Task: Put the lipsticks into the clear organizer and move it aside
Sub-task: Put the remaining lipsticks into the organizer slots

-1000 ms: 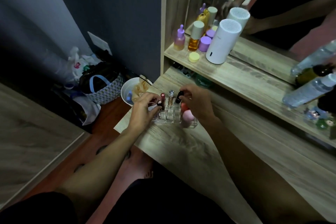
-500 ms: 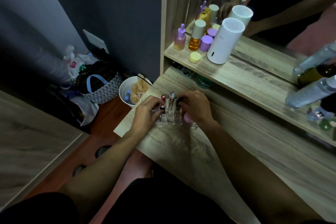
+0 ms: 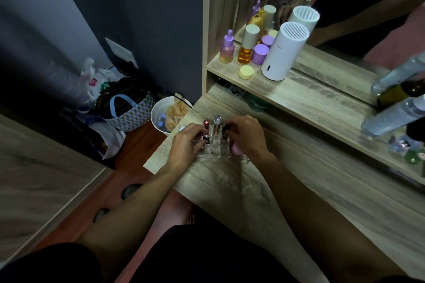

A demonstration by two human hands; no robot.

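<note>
A clear organizer (image 3: 215, 147) with small square slots stands near the left end of the wooden desk (image 3: 287, 190). Upright in it are a red lipstick (image 3: 206, 123), a clear silver-capped one (image 3: 217, 122) and a black-capped one (image 3: 226, 127). A pink rounded item (image 3: 236, 149) sits at its right side, mostly hidden. My left hand (image 3: 187, 145) grips the organizer's left side, over another lipstick. My right hand (image 3: 247, 136) grips its right side.
A shelf (image 3: 299, 92) above the desk carries a white cylinder (image 3: 284, 51), purple and amber bottles (image 3: 247, 46) and a yellow jar (image 3: 246, 72), backed by a mirror. Clear bottles (image 3: 395, 115) lie at the right. A white bin (image 3: 169, 114) and patterned bag (image 3: 130, 111) sit on the floor left of the desk.
Both hands have closed in on the organizer's sides. The right hand came down from the black-capped lipstick and now covers most of the pink item.
</note>
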